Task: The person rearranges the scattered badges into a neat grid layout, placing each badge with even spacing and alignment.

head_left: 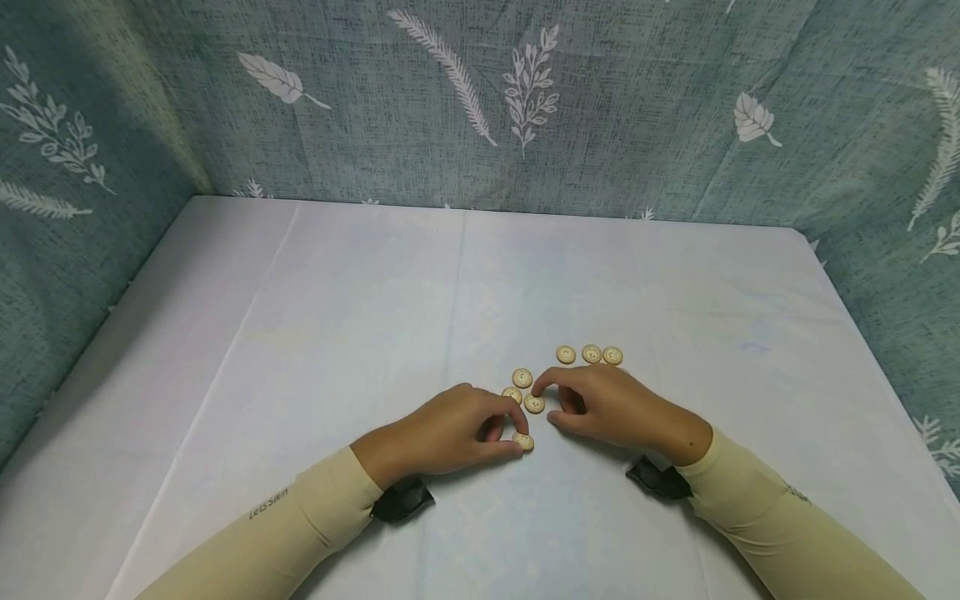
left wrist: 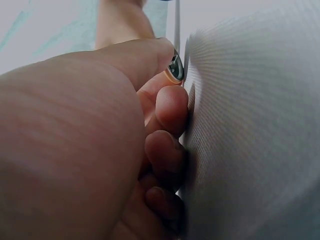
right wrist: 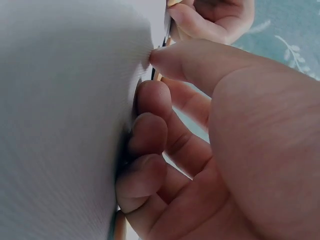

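Placing small buttons by hand on a white-covered worktop (head_left: 322, 317), head view with both wrist views. The left hand (head_left: 453, 429), just below the centre of the frame, grasps one pale button (head_left: 526, 443) between thumb and index finger; the left wrist view shows a dark, glossy face of this button beside the thumb tip, though its exact tilt is hard to judge. The right hand (head_left: 618, 408), right of centre, has parted fingers: the index tip meets the upper edge of a second button (head_left: 534, 405), while the thumb stands just beside it without closing a grip. Two neighbouring buttons (head_left: 522, 378) lie near that index tip, up and to the left; three further buttons (head_left: 592, 353) form a short row above the right hand.

Sound technique, as judged here: hold the grasped button by its rim, low to the worktop, so that it can be released flat without rolling. The right index finger should steer its button with light, level pressure; force on one edge would tip or skid it. The main hazard is a knuckle or the idle fingers brushing the nearby pieces, so both wrists are best kept slightly raised.
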The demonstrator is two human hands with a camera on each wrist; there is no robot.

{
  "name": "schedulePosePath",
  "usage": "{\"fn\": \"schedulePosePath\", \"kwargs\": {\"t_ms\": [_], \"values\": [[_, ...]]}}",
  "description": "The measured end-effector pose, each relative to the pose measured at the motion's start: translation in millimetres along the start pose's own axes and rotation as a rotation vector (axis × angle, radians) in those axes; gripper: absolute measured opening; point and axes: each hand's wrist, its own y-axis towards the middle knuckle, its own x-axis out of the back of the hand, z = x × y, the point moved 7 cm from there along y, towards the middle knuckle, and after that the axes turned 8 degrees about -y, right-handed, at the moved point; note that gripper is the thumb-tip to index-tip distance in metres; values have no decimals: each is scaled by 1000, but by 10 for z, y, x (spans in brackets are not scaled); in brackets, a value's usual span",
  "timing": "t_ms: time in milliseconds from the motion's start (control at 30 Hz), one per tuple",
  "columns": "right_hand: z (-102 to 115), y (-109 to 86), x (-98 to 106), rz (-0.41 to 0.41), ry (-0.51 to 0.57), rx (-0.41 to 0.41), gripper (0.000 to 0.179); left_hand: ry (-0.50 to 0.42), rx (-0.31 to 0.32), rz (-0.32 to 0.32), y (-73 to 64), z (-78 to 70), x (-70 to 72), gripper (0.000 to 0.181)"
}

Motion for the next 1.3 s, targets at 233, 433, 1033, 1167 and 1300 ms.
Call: {"fn": "schedulePosePath", "kwargs": {"t_ms": [233,433,1033,1167,1300], "values": [[26,1,15,-22,-31,4,27,-6,-4,-6,6,-12,17,9],[44,-6,19,-24,-31,11,26,-22,1,4,2,-7,10,9],[94,-26,5,-28,-60,4,18,-32,1,1,-10,-1,-4,8],[96,-31,-23,-10,-55,-5,17,-33,5,12,-21,13,-29,9],[101,-25,-4,-25,-63,3,16,-24,-4,4,-14,-1,-13,9]]}}
